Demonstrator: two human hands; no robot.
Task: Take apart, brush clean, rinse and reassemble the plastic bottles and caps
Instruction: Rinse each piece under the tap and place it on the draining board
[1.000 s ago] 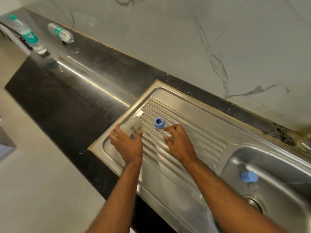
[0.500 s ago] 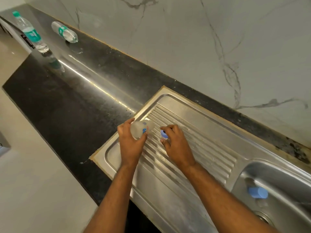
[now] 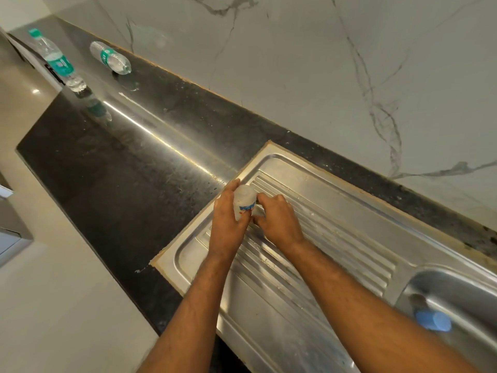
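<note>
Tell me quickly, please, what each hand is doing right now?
Left hand: closed around the small clear bottle, holding it over the draining board.
Right hand: fingers curled at the bottle; what they pinch is hidden.

The right hand hides the small bottle's neck and whatever its fingers pinch.
</note>
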